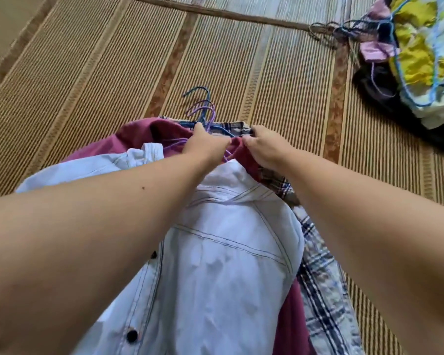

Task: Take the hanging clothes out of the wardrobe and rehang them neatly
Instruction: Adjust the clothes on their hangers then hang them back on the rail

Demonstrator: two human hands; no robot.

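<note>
A pale blue denim jacket (pixel 223 252) lies on top of a maroon garment (pixel 141 134) and a plaid shirt (pixel 321 278) on the woven mat. Purple and blue wire hangers (pixel 203 106) stick out past the collars. My left hand (pixel 207 144) grips the maroon collar by the purple hanger wire. My right hand (pixel 263 147) pinches the maroon fabric right beside it, at the neck. The hangers' shoulders are hidden under the clothes.
A second heap of clothes (pixel 418 60) with blue and purple wire hangers lies at the far right on the woven straw mat (pixel 87 73). A thin dark rod (pixel 215 12) lies across the mat at the top.
</note>
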